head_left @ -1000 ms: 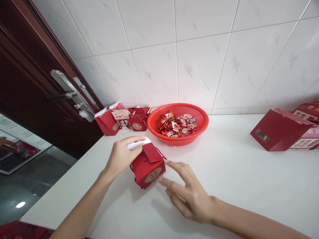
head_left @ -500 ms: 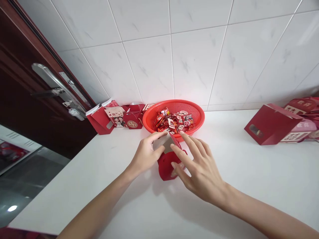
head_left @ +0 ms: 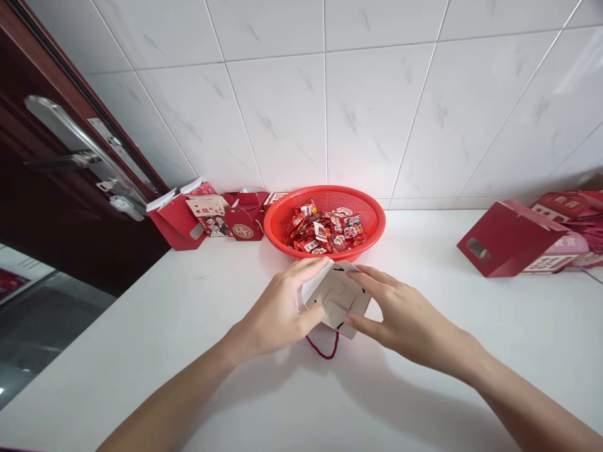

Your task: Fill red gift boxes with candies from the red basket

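Note:
A small paper gift box [head_left: 340, 296] is between my hands, tipped so that a pale square face with interlocking folded flaps points up at me. Dark marks sit near the edges of that face. From its lower side hangs a loop of dark red cord [head_left: 324, 355]. My left hand [head_left: 282, 314] grips the left side, thumb on the pale face and fingers along the far edge. On the opposite side, my right hand [head_left: 400, 314] holds the edge between thumb and fingers. The rest of the box is hidden.
Behind the hands, a red plastic basket [head_left: 379, 235] holds wrapped candies [head_left: 325, 232]. Red gift boxes [head_left: 245, 220] line the wall on the left, and another red box [head_left: 509, 242] stands among several on the right. A dark door [head_left: 56, 207] is at the left.
The box has been turned over: its red side and opening faced me before, and now its pale flapped face does. My right hand has closed onto its edge.

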`<act>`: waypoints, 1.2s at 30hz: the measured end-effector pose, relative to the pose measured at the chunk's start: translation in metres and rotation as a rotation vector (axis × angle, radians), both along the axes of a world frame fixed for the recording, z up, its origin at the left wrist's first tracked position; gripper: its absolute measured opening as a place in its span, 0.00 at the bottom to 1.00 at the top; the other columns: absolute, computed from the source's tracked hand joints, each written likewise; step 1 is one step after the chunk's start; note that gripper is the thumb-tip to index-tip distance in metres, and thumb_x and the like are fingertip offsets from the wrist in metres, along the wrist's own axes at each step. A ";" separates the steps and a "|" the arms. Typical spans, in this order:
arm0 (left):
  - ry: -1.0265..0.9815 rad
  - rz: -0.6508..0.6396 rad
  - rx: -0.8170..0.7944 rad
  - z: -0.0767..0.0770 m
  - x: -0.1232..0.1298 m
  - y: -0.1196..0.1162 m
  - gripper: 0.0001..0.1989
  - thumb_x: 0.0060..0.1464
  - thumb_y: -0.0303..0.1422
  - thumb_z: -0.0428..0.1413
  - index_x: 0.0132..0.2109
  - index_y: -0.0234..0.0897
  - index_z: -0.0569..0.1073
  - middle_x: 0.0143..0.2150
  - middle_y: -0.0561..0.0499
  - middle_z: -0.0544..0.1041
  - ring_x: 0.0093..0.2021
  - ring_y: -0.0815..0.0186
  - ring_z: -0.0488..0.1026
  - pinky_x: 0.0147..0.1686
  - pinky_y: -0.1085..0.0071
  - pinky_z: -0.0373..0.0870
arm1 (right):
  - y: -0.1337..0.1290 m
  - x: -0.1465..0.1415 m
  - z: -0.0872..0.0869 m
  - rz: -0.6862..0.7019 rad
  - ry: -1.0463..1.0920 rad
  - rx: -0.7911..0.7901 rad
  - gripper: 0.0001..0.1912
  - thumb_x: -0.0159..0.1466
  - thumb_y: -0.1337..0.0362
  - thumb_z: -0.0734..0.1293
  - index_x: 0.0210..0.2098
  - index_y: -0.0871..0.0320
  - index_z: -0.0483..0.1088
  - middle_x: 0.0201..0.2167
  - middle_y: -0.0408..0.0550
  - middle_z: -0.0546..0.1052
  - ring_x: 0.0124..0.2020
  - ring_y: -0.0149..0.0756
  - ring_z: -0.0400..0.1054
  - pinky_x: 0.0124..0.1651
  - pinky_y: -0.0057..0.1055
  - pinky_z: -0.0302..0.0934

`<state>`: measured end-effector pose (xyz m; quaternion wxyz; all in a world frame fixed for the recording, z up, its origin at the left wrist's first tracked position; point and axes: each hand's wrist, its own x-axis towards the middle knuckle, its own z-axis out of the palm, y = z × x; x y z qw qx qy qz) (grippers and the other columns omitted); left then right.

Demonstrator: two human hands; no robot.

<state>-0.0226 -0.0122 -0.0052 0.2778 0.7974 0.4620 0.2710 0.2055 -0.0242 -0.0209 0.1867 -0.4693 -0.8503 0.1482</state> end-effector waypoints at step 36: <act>0.488 -0.143 -0.154 0.003 -0.027 -0.003 0.48 0.45 0.51 0.68 0.71 0.50 0.63 0.79 0.47 0.43 0.76 0.42 0.45 0.67 0.50 0.61 | 0.072 0.037 -0.035 0.425 0.439 -0.834 0.66 0.44 0.46 0.83 0.74 0.48 0.50 0.74 0.57 0.54 0.74 0.54 0.50 0.73 0.57 0.41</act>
